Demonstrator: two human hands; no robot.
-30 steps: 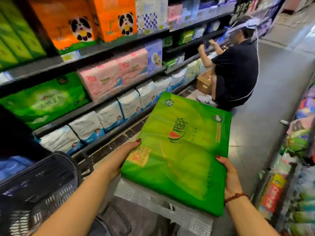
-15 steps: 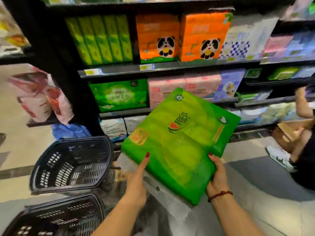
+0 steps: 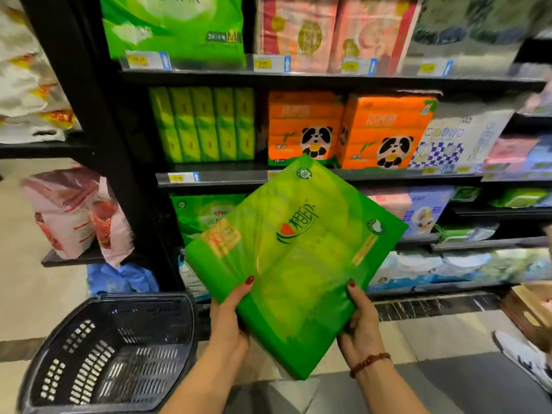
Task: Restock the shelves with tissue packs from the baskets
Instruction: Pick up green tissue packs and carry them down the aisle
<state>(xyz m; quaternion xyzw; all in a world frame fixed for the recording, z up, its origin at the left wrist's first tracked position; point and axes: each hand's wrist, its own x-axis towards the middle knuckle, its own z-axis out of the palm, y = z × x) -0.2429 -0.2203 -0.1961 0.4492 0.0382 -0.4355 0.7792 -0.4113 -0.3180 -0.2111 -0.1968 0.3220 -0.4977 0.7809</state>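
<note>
L hand (image 3: 230, 319): grips lower-left edge of green pack (image 3: 294, 258), thumb on front, fingers hidden behind.
R hand (image 3: 361, 327): grips lower-right edge, thumb on front; bead bracelet (image 3: 369, 361) at wrist.
Pack: held in air, tilted, one corner down, in front of shelves (image 3: 227, 174); contact w/ them can't be told.
Behind it, lower shelf: matching green pack (image 3: 200, 213), partly covered.
Shelf above: yellow-green packs (image 3: 203, 124) in a row, then two orange panda packs (image 3: 304, 127) beside them.
Floor, lower left: black basket (image 3: 113, 354), near L forearm.
</note>
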